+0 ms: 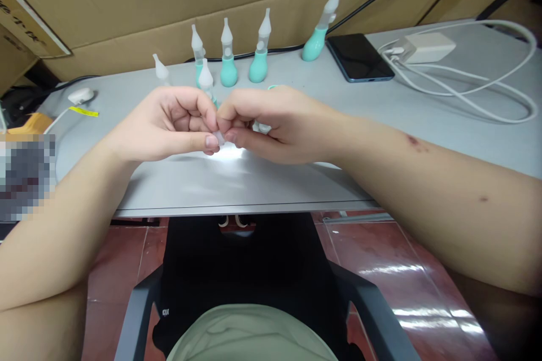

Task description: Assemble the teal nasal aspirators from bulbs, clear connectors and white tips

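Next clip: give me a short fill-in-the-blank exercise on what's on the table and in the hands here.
1. The left hand and right hand pinch a small clear plastic piece ____ them.
2. The teal-bulbed droppers stand in a row in front of a wall of ____.
3. The dark phone lies flat on the grey ____.
4. The white charger lies to the ____ of the phone.

Missing words: between; cardboard; table; right

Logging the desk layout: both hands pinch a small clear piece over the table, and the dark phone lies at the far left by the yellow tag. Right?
Not quite: the head view shows the phone at the far right, beside the white charger. Both hands do pinch the small clear piece.
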`<state>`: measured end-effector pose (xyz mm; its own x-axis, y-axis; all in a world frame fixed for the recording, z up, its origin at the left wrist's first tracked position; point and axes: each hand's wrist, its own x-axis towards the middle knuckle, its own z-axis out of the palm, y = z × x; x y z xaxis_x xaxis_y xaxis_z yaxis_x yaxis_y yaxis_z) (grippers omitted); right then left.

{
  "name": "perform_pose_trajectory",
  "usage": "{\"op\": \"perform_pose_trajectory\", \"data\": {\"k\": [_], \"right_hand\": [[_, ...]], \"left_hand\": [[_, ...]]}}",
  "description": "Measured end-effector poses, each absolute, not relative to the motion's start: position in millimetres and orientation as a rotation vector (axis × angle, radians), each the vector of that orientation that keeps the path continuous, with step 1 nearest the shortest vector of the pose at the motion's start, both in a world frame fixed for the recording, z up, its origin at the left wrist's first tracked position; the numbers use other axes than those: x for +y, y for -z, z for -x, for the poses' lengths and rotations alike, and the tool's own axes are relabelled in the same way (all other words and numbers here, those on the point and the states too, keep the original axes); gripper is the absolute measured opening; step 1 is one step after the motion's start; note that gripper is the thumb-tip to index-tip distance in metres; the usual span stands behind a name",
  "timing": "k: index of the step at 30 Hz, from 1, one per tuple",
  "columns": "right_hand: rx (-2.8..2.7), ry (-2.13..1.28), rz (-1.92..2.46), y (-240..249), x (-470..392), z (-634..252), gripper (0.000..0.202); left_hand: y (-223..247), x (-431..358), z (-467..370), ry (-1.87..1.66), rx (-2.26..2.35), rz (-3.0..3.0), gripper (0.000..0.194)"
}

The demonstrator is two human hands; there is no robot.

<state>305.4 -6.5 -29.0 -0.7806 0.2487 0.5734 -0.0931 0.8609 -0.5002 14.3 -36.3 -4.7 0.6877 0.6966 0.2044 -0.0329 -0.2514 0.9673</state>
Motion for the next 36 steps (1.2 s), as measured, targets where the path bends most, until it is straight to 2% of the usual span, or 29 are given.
{"op": "perform_pose_trajectory", "data": {"k": [3,6,10,17,30,36], "right_hand": [[-2.379,-0.692,0.113,28.6,-7.2,-305.9,0.015],[-2.381,-0.689,0.099,28.8,-7.7,-306.5,0.015],[-2.385,-0.673,0.087,29.8,-7.2,-306.5,0.014],[-2.352,-0.721,0.084,29.7,-6.3,-304.4,0.015],[-2.298,-0.866,0.096,31.7,-5.2,-299.2,0.009],[-2.254,-0.890,0.102,32.6,-6.7,-298.3,0.006]], "left_hand": [[5.9,-33.0,-14.7,-0.757,0.474,-1.733,0.024],[8.3,-30.8,-15.4,-0.773,0.352,-1.770,0.025],[9.7,-34.5,-17.4,-0.827,0.424,-1.726,0.014],[9.5,-36.1,-19.0,-0.819,0.341,-1.740,0.024],[5.9,-31.4,-13.4,-0.772,0.517,-1.783,0.018],[10.9,-34.5,-19.4,-0.865,0.386,-1.660,0.021]]}}
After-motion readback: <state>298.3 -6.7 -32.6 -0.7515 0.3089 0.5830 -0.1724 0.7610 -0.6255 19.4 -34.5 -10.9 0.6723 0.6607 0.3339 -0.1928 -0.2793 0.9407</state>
